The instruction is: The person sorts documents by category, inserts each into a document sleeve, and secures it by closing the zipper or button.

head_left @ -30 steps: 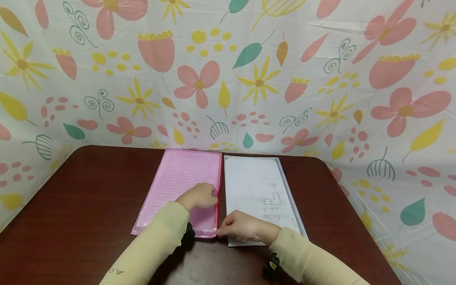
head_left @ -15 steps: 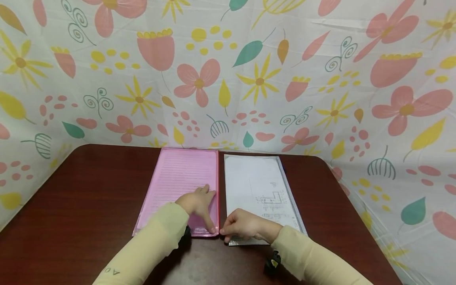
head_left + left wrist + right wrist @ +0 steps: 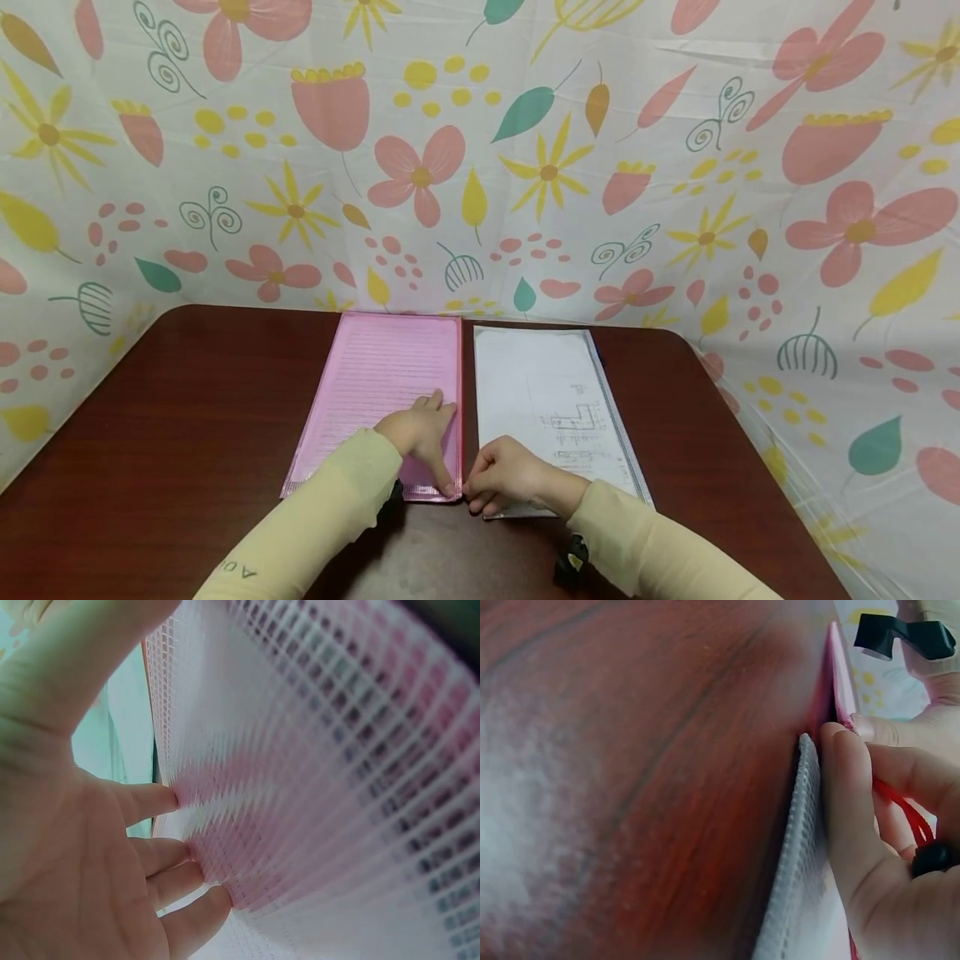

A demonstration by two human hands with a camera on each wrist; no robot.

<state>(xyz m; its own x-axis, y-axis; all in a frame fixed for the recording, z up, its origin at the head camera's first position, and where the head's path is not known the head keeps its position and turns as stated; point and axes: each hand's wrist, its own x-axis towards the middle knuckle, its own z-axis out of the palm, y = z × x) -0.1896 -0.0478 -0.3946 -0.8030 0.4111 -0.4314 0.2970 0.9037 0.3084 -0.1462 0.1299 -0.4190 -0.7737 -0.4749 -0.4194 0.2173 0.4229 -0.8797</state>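
A pink mesh zipper pouch (image 3: 397,358) with lined paper inside lies flat on the table. My left hand (image 3: 420,433) is spread over its near right part, thumb at the near corner. In the left wrist view, the left fingertips (image 3: 217,896) press into the pink-white mesh. A red zipper (image 3: 460,400) runs along the pouch's right edge. At its near end my right hand (image 3: 510,475) pinches with thumb and forefinger; the pull itself is hidden. In the right wrist view, the right fingertips (image 3: 844,739) meet the pouch's corner close to the left thumb.
Just right of the pink pouch lies a clear-white mesh pouch (image 3: 536,367) with a printed drawing, partly under the right hand. Both rest on a dark reddish-brown table (image 3: 210,400). A flower-patterned cloth (image 3: 480,167) hangs behind the table's far edge.
My left hand has gone from curled fingers by the red edge to spread fingers, thumb down at the near corner. The pink pouch has shifted slightly left; the right hand has edged right.
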